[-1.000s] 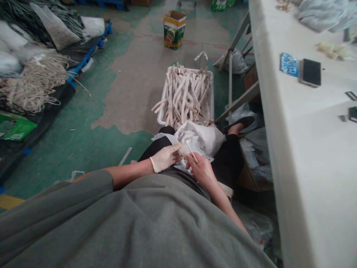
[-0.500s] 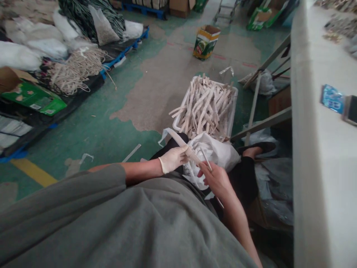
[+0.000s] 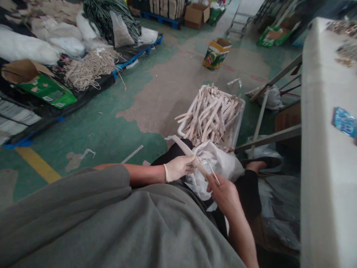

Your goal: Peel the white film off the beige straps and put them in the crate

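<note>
My left hand (image 3: pixel 180 168), in a pale glove, is closed on a flat beige strip (image 3: pixel 198 163) that slants across my lap. Bare-skinned, my right hand (image 3: pixel 223 191) pinches the strip's lower end, and a thin white stick-like piece (image 3: pixel 214 174) juts up between its fingers. What that thin piece is, I cannot tell. A white bag (image 3: pixel 223 158) with crumpled white material in it lies on my lap, just beyond both hands. Past it stands a white plastic basket (image 3: pixel 239 124) heaped with beige strips (image 3: pixel 213 113), some overhanging its left rim.
A table with a white cover (image 3: pixel 320 167) runs along my right, with a blue packet (image 3: pixel 345 121) on it. Metal legs (image 3: pixel 260 115) stand below. A printed carton (image 3: pixel 216 54) is on the floor ahead. Bundled cords (image 3: pixel 92 69) and sacks fill a low pallet at left.
The view has shifted, so the surroundings sit lower and further right. Both hands still hold the strip; its far end now stretches out straighter, where it was folded over before.
</note>
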`<state>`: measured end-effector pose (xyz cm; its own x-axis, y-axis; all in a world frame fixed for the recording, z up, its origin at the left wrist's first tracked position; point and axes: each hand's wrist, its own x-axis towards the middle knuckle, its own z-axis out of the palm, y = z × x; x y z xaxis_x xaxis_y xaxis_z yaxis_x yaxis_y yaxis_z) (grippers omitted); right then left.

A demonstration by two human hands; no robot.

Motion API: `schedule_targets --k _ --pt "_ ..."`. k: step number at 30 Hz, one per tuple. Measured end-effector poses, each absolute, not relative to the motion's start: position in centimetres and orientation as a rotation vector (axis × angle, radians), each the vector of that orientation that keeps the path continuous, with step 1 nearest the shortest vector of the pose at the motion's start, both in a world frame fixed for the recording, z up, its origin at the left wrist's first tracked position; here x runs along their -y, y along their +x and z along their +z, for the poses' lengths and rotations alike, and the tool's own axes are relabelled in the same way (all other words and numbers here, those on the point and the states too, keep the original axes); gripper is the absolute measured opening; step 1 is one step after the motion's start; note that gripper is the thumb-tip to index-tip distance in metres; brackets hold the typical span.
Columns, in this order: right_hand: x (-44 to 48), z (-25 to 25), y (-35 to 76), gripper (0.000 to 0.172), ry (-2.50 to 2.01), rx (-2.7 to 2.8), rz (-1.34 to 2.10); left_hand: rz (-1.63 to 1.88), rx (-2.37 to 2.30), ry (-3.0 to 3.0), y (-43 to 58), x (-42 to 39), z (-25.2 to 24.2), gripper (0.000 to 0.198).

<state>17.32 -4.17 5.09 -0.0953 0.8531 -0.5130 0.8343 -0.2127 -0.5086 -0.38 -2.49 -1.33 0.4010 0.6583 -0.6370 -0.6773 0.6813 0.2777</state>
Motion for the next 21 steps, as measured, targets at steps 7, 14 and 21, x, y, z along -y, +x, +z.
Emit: schedule_targets --k 7,14,21 --pt "4.4 5.2 17.7 0.054 -2.042 1.886 1.339 0.898 -0.783 -0.044 0.1 2.3 -1.3 0.020" --pt "4.5 5.6 17.1 0.050 -2.082 1.997 1.146 0.766 -0.727 0.008 0.9 3.0 -1.4 0.027" --pt "4.9 5.8 17.9 0.055 -2.116 1.967 1.173 0.820 -0.774 0.005 0.6 2.5 -1.4 0.023"
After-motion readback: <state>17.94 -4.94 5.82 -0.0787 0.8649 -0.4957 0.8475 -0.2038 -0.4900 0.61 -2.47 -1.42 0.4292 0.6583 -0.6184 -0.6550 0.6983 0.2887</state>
